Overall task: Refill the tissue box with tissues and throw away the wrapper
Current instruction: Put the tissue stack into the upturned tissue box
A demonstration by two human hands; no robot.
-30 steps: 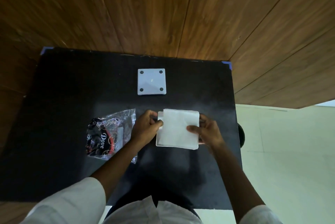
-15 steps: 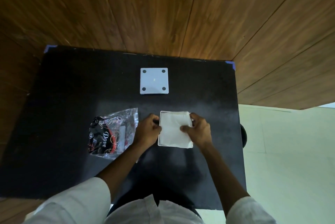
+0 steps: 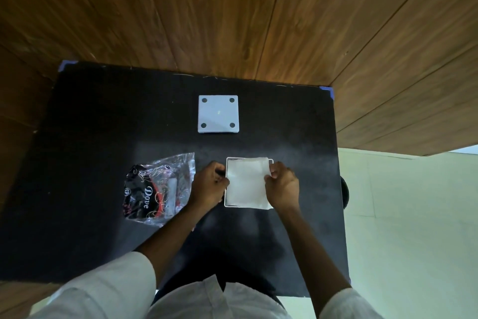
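Note:
A white stack of tissues point(image 3: 247, 181) lies inside the open white tissue box point(image 3: 225, 199) in the middle of the black table point(image 3: 90, 124). My left hand point(image 3: 209, 185) grips the box's left side. My right hand point(image 3: 282, 185) pinches the right edge of the tissue stack, fingers curled over it. The box's white square lid point(image 3: 218, 114), with a dark dot at each corner, lies flat farther back. The empty clear wrapper point(image 3: 157, 188), printed black and red, sits crumpled to the left of my left hand.
A wooden wall point(image 3: 232, 8) rises right behind the table's far edge. Pale floor point(image 3: 413, 215) lies past the table's right edge, where a dark round object point(image 3: 345, 192) peeks out. Blue tape marks the table's far corners.
The tissue stack has gone from lying on top of the box, overhanging it, to sitting down inside its rim. My right hand moved in onto the stack's right edge.

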